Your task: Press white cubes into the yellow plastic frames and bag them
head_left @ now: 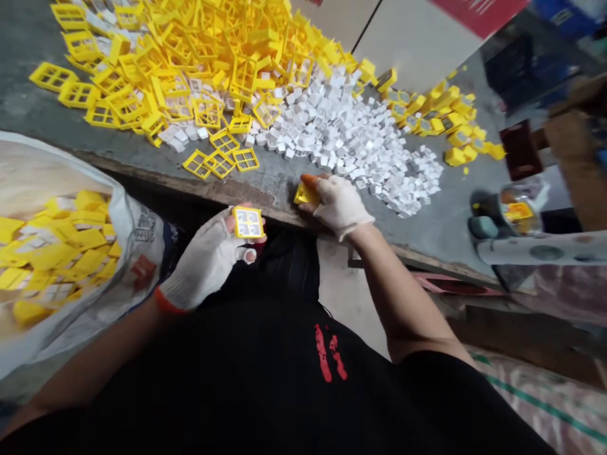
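Black shirt (265, 373) nearest, white-filled yellow frame (248, 223) gripped in gloved left hand (208, 256) just off the worktop (279, 181), gloved right hand (339, 205) pinching yellow piece (304, 194) at worktop's near edge, white blocks (341, 120) and yellow frames (265, 36) heaped on worktop.

A grey table (450, 227) with a worn edge (190, 189) spans a dimly lit room, dull light falling across its top. A pale box (417, 44) with a red panel (478, 22) stands along the table's far side. Blue objects (564, 19), blurred, sit beyond the table's far right corner, with brown cardboard (576, 151) to its right. Pale floor (353, 297) shows below the near edge; plastic wrapping (545, 404) with a green stripe lies nearer than the table, to the right.
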`<state>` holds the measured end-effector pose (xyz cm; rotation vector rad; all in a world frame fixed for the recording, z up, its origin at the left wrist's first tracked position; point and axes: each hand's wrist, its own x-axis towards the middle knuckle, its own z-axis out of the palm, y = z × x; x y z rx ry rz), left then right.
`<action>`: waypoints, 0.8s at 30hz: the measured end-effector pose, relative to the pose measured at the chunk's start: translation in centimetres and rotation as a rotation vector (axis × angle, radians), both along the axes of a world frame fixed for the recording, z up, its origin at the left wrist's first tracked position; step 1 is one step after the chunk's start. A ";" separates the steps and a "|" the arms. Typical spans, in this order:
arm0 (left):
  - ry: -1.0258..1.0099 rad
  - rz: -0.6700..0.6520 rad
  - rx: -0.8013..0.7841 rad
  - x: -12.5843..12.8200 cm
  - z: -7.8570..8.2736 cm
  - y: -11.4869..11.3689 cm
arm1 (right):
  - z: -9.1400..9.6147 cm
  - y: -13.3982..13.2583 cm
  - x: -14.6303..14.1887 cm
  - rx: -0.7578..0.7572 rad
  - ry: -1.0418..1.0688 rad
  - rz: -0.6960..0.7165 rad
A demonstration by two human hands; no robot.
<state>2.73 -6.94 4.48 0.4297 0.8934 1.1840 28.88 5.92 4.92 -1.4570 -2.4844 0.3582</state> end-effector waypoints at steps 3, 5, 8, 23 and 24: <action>0.007 -0.070 0.020 0.6 0.5 -0.3 | 2.0 -3.0 -0.5 0.042 0.189 0.158; 0.010 -0.107 0.043 1.0 0.7 -0.5 | 3.4 -4.7 -1.1 0.038 0.290 0.262; 0.010 -0.135 0.064 1.5 1.1 -0.8 | 4.7 -6.3 -1.8 0.024 0.349 0.332; 0.319 -0.134 0.177 1.8 1.4 -1.6 | 3.3 -8.5 -3.2 0.192 0.221 0.403; 0.421 -0.112 0.239 1.6 1.4 -1.6 | 2.9 -8.9 -3.6 0.212 0.218 0.385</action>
